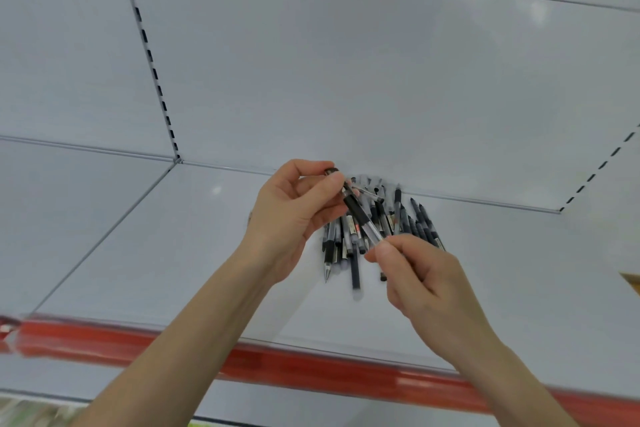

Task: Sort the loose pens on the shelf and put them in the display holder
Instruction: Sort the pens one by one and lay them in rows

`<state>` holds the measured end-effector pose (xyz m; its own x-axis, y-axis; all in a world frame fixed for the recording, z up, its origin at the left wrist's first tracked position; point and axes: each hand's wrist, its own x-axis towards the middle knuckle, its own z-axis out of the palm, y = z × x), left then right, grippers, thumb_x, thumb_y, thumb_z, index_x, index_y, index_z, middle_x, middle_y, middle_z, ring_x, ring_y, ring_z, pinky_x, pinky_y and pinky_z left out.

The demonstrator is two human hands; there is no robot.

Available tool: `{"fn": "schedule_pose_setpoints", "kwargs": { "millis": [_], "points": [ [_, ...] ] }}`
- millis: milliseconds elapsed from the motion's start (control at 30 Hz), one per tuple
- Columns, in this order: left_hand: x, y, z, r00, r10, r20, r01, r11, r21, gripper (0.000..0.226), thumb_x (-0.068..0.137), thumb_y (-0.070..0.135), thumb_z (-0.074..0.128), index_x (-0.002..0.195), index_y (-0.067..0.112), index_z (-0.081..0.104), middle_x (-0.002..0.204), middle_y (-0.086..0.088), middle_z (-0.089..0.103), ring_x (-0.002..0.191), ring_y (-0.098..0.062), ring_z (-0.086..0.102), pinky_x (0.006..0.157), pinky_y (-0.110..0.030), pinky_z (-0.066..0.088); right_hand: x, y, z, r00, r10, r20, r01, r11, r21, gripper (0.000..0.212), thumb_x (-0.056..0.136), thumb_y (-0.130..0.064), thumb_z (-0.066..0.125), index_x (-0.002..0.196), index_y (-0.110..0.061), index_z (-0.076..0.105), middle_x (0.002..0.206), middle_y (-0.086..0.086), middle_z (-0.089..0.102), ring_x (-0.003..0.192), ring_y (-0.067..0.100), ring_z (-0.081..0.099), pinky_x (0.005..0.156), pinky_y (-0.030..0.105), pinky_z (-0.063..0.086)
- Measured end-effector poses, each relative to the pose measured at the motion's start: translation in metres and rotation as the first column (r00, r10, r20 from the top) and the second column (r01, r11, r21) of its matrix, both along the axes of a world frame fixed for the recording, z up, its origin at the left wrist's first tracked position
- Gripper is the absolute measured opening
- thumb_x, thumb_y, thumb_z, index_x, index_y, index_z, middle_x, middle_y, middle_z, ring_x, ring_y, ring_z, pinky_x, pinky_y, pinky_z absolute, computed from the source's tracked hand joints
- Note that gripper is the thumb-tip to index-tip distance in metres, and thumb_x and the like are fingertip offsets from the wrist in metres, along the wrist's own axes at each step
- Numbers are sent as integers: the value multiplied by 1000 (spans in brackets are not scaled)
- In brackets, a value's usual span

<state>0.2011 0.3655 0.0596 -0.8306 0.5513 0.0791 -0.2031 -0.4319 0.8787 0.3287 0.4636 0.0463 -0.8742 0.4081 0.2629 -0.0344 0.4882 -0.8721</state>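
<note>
From the head view, a white shelf [156, 253] ran from a red front strip [311, 369] at the near edge to a white back panel [346, 62] at the far edge. A slotted upright [152, 59] marked the panel's left seam and another [595, 173] its right. A broad bare stretch of shelf lay left of the hands, a narrower band ran between the hands and the red strip, and more bare surface lay to the right, up to a yellowish corner of something [631, 282] cut off by the frame. The pile of pens [401, 215], dark and clear-barrelled, lay fanned out right of centre, its far ends at the foot of the back panel. Both hands were raised just over the pile and shared one pen [356, 210]. The left hand [294, 215] pinched the pen's far end between thumb and forefinger, its other fingers curled in. The right hand [422, 274] pinched the clear near end of the barrel with its fingertips closed narrowly. The pen slanted from far left to near right between them, clear of the shelf.
</note>
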Motion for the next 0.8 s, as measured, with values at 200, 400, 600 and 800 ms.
{"fn": "schedule_pose_setpoints", "kwargs": {
  "millis": [200, 400, 600, 800],
  "points": [
    [-2, -5, -8, 999, 43, 30, -43, 999, -1, 12, 84, 4, 59, 95, 9, 58, 71, -6, 68, 64, -14, 68, 69, -27, 57, -12, -6, -9, 998, 54, 30, -55, 998, 36, 32, 90, -30, 47, 76, -3, 57, 43, -6, 41, 42, 6, 36, 47, 20, 32],
    [-36, -15, -20, 982, 190, -18, -189, 961, -203, 6, 83, 3, 62, 86, 9, 64, 61, -4, 66, 53, -12, 63, 60, -24, 57, -41, 13, -6, 943, 146, 298, -185, 977, 106, 34, 94, -34, 43, 81, -10, 64, 56, -1, 62, 46, 11, 55, 44, 12, 37],
    [-90, -46, -29, 866, 163, -472, -447, 677, -585, 12, 84, 12, 62, 95, 15, 67, 70, -7, 61, 62, -17, 56, 64, -25, 52, -105, 65, -1, 964, -224, 142, 103, 808, 581, 23, 94, -23, 48, 92, -8, 66, 90, 5, 65, 84, 22, 59, 80, 36, 48],
    [-109, -59, -47, 788, -27, -616, -544, 437, -716, 19, 87, 17, 58, 102, 13, 67, 80, -6, 62, 72, -16, 52, 74, -21, 38, -134, 80, -7, 863, -375, 339, 6, 678, 735, 22, 94, -18, 47, 102, -5, 63, 105, 12, 65, 95, 30, 59, 76, 34, 46]
  ]
}}
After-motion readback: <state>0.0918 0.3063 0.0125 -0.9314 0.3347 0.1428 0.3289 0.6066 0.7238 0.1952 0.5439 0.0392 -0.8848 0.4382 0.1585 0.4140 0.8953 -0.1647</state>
